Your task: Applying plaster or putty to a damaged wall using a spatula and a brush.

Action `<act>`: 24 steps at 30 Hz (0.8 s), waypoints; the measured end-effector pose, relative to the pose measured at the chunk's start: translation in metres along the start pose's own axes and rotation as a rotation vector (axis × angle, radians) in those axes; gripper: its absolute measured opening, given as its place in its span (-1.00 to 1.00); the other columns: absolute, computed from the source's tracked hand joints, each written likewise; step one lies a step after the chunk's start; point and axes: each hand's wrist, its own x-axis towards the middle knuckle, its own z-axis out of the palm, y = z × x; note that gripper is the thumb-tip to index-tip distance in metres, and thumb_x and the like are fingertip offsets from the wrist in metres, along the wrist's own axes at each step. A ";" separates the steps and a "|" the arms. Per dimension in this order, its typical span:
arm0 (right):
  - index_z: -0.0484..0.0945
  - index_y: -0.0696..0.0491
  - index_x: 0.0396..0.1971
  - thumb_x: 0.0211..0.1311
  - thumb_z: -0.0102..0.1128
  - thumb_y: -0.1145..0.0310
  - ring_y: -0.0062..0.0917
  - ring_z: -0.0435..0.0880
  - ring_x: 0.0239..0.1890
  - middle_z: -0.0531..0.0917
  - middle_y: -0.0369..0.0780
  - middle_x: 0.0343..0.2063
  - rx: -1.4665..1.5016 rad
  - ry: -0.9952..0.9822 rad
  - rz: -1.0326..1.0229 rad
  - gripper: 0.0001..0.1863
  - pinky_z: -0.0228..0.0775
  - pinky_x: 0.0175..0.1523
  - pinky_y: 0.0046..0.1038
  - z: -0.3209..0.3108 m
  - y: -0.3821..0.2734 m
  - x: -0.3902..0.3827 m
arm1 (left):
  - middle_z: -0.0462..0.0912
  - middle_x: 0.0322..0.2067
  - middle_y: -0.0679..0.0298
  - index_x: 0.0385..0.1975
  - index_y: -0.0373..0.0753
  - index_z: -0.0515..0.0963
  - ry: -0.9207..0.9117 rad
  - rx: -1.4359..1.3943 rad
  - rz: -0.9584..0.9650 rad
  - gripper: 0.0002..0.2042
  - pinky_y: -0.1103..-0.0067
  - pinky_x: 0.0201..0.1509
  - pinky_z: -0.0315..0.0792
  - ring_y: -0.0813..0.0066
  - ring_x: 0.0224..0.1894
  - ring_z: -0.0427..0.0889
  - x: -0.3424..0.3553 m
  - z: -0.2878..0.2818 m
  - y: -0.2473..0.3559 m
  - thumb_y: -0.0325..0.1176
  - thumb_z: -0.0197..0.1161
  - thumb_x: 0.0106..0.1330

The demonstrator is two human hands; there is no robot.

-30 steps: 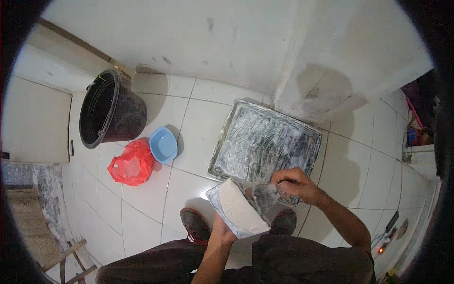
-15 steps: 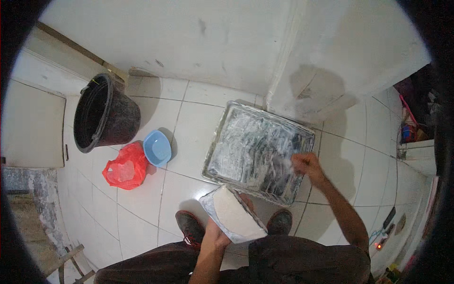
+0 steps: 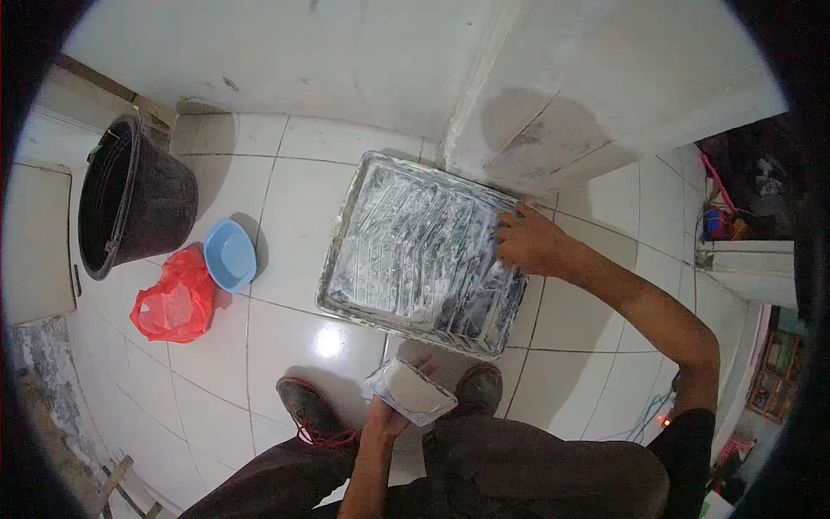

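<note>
My left hand (image 3: 389, 417) grips a flat, white-smeared plate (image 3: 421, 419) from below, above the floor between my shoes. A thick layer of cream-coloured paste (image 3: 417, 389) covers much of its face. My right hand (image 3: 529, 242) is at the right side of a large ribbed tray (image 3: 406, 251), its fingers bent down over the inside near the rim. Whatever lies under those fingers is hidden. White paste streaks the tray's dark ribbed bottom, and the lower right part shows darker.
A black bucket (image 3: 160, 203) lies tilted at the left. Beside it are a light blue basin (image 3: 230, 255) and a red plastic bag (image 3: 177, 303). A wall corner (image 3: 458, 130) rises just behind the tray. Cables (image 3: 653, 415) with a small red light lie at the right.
My right hand has moved up along the tray's right side, and its fingers have spread somewhat. The paste-covered plate has tilted and sits lower. The whole view has shifted.
</note>
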 end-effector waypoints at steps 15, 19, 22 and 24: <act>0.66 -0.10 -0.46 0.02 0.28 0.18 -0.38 0.44 -0.02 0.58 -0.29 -0.31 0.065 0.042 -0.107 -0.86 0.13 0.20 -0.16 0.036 -0.017 0.016 | 0.08 0.36 0.03 0.35 -0.21 0.08 -0.042 -0.336 -0.066 -0.35 0.07 0.41 0.03 0.06 0.37 0.12 0.002 0.018 0.006 0.12 -0.23 0.40; 0.65 -0.05 -0.40 0.13 0.23 0.24 -0.27 0.40 0.15 0.58 -0.19 -0.15 0.129 -0.024 -0.092 -0.87 0.06 0.29 -0.02 0.050 -0.047 0.011 | 0.13 0.35 0.07 0.33 -0.23 0.12 -0.059 -0.210 -0.091 -0.38 0.11 0.41 0.05 0.07 0.36 0.16 0.001 0.004 0.005 0.09 -0.24 0.42; 0.64 -0.03 -0.34 0.16 0.20 0.25 -0.22 0.35 0.22 0.56 -0.15 -0.08 0.216 -0.097 -0.053 -0.85 -0.02 0.35 0.02 0.048 -0.064 0.008 | 0.21 0.31 0.11 0.27 -0.25 0.20 0.069 -0.339 0.003 -0.42 0.13 0.38 0.12 0.08 0.33 0.21 -0.001 0.022 0.010 0.06 -0.24 0.43; 0.64 -0.03 -0.32 0.17 0.19 0.24 -0.20 0.35 0.22 0.56 -0.14 -0.06 0.246 -0.099 -0.054 -0.83 -0.04 0.36 0.03 0.051 -0.068 0.008 | 0.17 0.33 0.11 0.30 -0.23 0.15 0.078 -0.208 0.003 -0.39 0.06 0.37 0.09 0.05 0.34 0.18 -0.002 0.015 0.009 0.09 -0.23 0.41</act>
